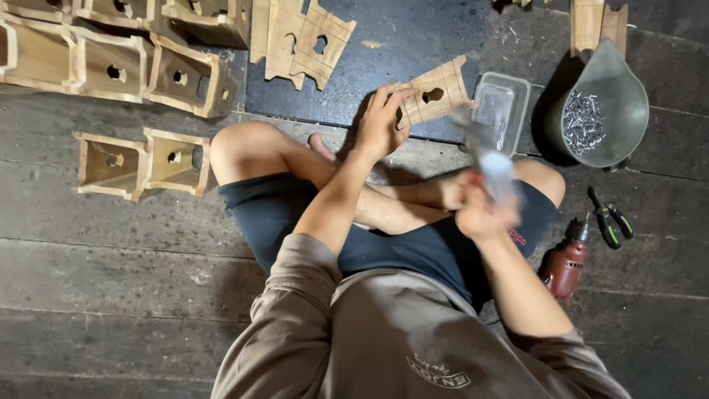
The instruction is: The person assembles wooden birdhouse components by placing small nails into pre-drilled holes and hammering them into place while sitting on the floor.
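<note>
Khaki-brown long-sleeved shirt (384, 332), sleeves pushed up above the elbows, pale printed emblem low on the shirt's chest. Dark navy shorts (295, 214) just beyond the shirt, small red marking at one hem. Barefoot.

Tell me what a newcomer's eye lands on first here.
The left hand holds a notched wooden panel with a hole at centre top, above the crossed legs. The right hand swings a motion-blurred tool, too smeared to identify. Small wooden boxes line the upper left, and a grey funnel-shaped bowl of nails sits at the upper right.
</note>
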